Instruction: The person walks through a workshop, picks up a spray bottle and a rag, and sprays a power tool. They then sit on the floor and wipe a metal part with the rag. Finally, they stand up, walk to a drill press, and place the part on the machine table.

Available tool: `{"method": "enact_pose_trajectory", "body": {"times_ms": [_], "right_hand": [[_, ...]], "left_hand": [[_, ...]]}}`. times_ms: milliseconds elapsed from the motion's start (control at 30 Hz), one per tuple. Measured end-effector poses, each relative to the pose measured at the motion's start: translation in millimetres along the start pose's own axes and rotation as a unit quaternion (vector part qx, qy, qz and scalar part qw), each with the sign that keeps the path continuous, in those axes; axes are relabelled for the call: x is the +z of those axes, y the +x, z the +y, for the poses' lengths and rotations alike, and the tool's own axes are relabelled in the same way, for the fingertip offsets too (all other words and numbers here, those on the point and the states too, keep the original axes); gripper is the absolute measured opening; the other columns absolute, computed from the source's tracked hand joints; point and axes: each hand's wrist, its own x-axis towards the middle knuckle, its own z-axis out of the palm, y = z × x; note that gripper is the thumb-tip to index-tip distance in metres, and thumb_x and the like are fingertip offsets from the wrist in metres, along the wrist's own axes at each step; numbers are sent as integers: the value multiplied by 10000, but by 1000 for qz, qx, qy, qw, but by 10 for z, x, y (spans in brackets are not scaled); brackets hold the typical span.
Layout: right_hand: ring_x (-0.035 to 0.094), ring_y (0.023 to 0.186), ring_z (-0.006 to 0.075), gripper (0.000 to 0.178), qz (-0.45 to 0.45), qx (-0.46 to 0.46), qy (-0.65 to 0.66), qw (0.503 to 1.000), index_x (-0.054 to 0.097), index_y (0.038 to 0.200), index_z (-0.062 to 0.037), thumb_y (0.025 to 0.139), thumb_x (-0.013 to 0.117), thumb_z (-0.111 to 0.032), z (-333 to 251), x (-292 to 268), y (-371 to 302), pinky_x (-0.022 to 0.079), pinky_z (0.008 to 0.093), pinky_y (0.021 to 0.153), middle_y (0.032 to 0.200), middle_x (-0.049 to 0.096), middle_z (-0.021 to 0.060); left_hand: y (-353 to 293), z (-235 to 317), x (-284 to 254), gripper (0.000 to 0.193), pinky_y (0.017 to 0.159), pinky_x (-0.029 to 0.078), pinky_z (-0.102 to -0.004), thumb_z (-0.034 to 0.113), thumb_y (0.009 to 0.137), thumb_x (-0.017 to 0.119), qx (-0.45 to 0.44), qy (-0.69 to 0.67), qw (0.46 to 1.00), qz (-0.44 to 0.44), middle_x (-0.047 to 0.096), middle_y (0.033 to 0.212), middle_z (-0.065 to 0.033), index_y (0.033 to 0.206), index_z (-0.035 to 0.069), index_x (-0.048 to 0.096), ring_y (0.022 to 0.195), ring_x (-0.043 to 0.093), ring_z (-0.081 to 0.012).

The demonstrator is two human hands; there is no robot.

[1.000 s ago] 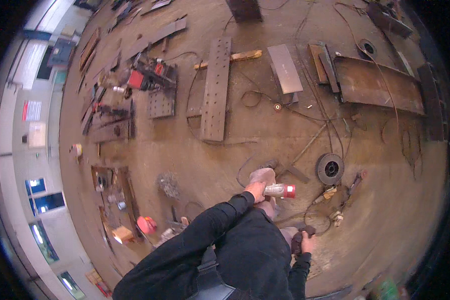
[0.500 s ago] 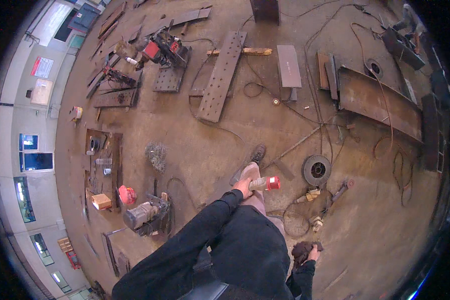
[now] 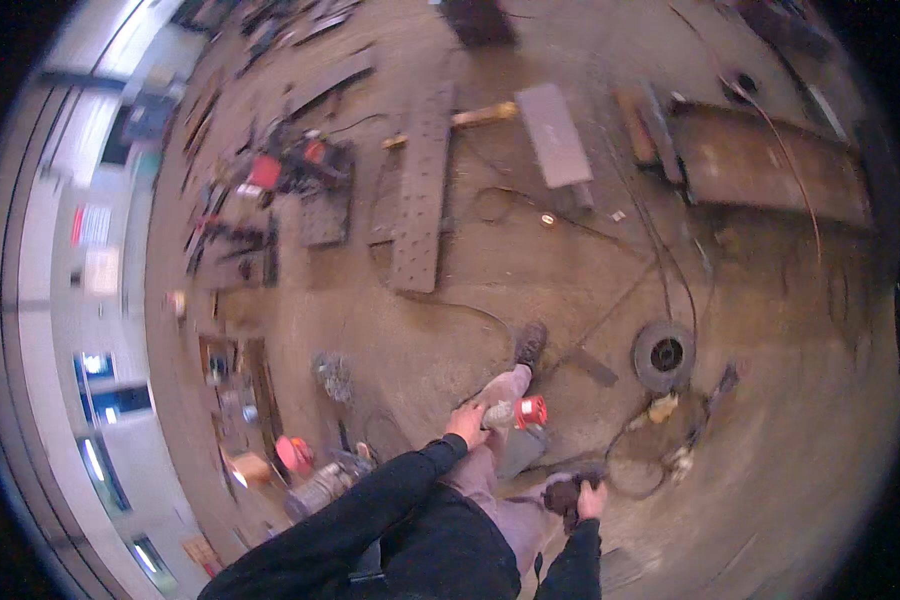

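Observation:
My left hand (image 3: 465, 422) is closed round a short grey cylinder (image 3: 498, 414) with a red end (image 3: 530, 411), held in front of my thigh. The red end points right, and its exact kind is unclear. On the right, my right hand (image 3: 591, 499) grips a dark brown crumpled bundle (image 3: 564, 495), cloth or gloves, beside my other leg. Blur hides its folds. My boot (image 3: 531, 343) stands on the floor ahead of my hands.
A spool (image 3: 663, 357) with cables lies ahead to the right, near a yellowish fitting (image 3: 662, 406). Farther off are a drilled steel plate (image 3: 422, 200), a grey plate (image 3: 555, 135) and a large rusty beam (image 3: 770, 165). A red helmet-like object (image 3: 294, 453) and machinery (image 3: 320, 490) are at left.
The view has turned and blurred. My right hand, with the dark bundle, has come inward and forward, closer to my legs. My left hand still holds the red-ended cylinder.

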Motion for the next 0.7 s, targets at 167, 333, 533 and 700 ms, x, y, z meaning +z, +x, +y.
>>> {"method": "enact_pose_trajectory", "body": {"times_ms": [167,333,533,700], "right_hand": [[596,1147,377,615,-24,-19,5,1000,664,1202,-5,854,639,-512,-991,-233,-93,470,427,986,1217,617,222],[616,1054,388,622,65,10,86,994,717,1085,-17,863,617,-589,-51,246,392,489,451,929,1202,583,180],[600,1156,408,628,93,206,161,961,620,1267,-18,889,593,-517,1572,338,1116,470,470,985,1204,651,247],[520,1270,405,721,164,279,211,922,486,1371,37,878,615,-474,3279,69,2280,418,458,1057,1354,544,282]], "left_hand": [[27,5,469,614,942,484,-494,219,736,744,-73,-56,994,-60,632,1109,-260,1265,-17,542,1036,612,-435],[553,-129,770,608,972,436,-485,145,740,747,92,10,976,198,589,1161,-302,1259,-77,523,1107,553,-462],[469,413,1078,605,1001,415,-476,63,710,759,97,97,968,212,573,1165,-287,1247,-72,516,1137,531,-463],[312,342,1679,596,974,413,-504,64,686,759,160,271,928,198,570,1122,-270,1224,-55,532,1102,531,-462]]}}
